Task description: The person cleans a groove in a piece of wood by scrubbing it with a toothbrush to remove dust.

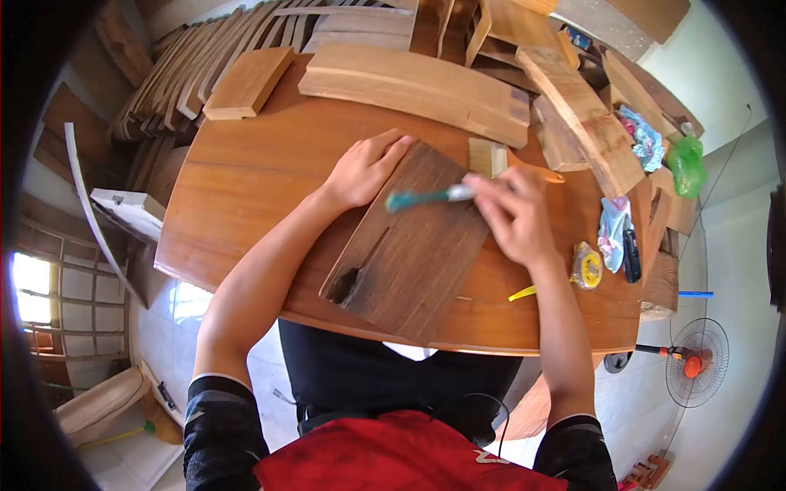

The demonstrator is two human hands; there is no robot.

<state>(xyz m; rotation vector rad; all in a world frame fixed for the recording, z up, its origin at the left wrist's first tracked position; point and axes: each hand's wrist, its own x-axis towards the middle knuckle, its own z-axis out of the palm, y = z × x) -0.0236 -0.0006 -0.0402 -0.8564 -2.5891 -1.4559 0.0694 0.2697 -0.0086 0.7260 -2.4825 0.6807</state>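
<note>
A dark brown board [417, 245] lies slanted on the table in front of me, with a blackened hollow at its lower left corner. My left hand [366, 170] rests on the board's upper left edge, fingers pressed together along it. Over the board's upper part, my right hand [512, 209] grips a green toothbrush [426, 197], blurred by motion, its head pointing left. Whether the bristles touch the wood cannot be made out. Just behind my right hand lies a wide paintbrush [489, 157] with pale bristles and an orange handle.
Light wood blocks [417, 88] line the table's [237, 192] far side. On the right are a yellow tape measure [586, 266], a black tool [631, 255], a crumpled wrapper [612, 233] and a green plastic bag [686, 166]. A fan [696, 362] stands beyond the table at right.
</note>
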